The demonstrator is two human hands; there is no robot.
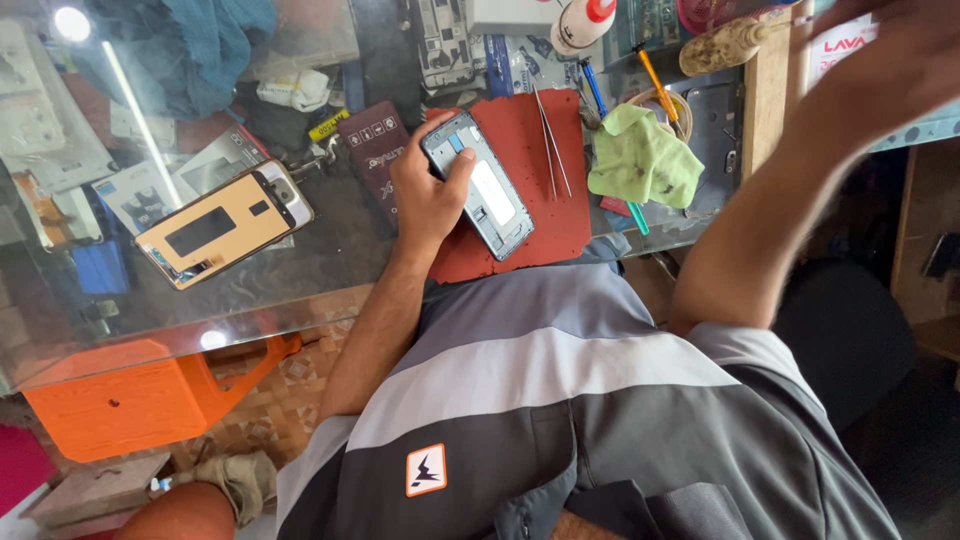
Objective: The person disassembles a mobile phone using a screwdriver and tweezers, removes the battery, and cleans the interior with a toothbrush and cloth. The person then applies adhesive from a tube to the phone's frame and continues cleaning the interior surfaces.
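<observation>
Glass worktop (300,270), red mat (540,190); left hand (425,195) fingers clasp phone frame (480,185); right hand (890,60) blurred, grip unclear.

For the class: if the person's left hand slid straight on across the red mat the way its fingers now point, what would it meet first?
Beyond the phone frame that the left hand already holds, probably the tweezers lying on the red mat, though the exact line is uncertain.
</observation>
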